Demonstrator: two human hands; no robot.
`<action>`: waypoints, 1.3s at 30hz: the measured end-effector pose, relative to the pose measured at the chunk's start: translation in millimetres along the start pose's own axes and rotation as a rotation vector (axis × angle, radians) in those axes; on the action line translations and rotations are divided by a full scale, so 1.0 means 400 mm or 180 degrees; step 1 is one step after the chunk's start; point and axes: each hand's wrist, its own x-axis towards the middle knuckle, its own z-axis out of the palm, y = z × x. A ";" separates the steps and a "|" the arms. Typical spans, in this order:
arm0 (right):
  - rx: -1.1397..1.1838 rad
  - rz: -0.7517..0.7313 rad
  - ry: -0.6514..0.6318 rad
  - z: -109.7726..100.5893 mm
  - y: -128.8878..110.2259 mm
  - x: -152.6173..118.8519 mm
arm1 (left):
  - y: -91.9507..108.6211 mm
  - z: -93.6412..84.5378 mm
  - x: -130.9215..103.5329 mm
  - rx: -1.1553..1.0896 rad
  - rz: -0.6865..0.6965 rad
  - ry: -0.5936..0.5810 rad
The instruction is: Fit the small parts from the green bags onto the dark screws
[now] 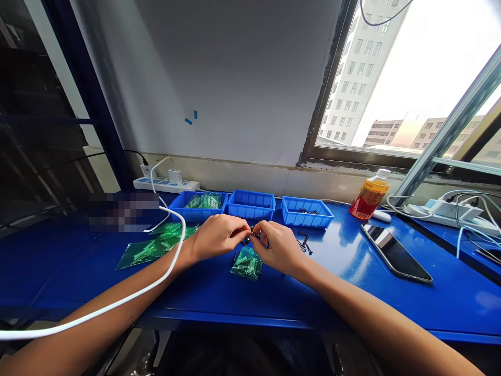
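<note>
My left hand [221, 236] and my right hand [279, 245] meet over the blue table, thumbs and forefingers pinched around small dark parts [252, 234]. Their exact shape is too small to make out. Just below the fingertips lies a small green plastic bag [247, 263] with pale pieces inside. Several black screws [305, 244] are scattered to the right of my right hand. Behind my hands stand three blue trays: the left one [183, 213] holds green bags, the middle one [251, 211] shows its inner wall, and the right one [307, 220] holds small dark parts.
More green bags [144, 253] lie beside my left forearm. A white cable [172, 263] passes over that forearm. On the right are a phone [396, 253], an orange drink bottle [369, 197] and a power strip [457, 213]. Another power strip [166, 185] sits by the wall.
</note>
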 end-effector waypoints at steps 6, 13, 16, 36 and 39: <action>-0.0030 0.0005 -0.0092 -0.003 -0.003 -0.001 | -0.001 -0.002 -0.002 -0.0110 0.0047 -0.0027; 0.0053 0.0032 -0.0031 -0.003 -0.005 -0.002 | -0.009 0.003 0.002 -0.0290 -0.0208 0.0017; 0.0073 0.0079 0.0027 -0.003 -0.002 0.000 | -0.009 0.004 0.003 -0.0409 -0.0228 0.0011; 0.0222 -0.0044 0.0164 -0.001 0.003 -0.001 | -0.006 0.005 -0.002 -0.0321 0.0028 0.0155; 0.0212 -0.0045 0.0238 -0.001 0.004 0.000 | -0.003 0.004 -0.001 -0.0364 -0.0075 0.0125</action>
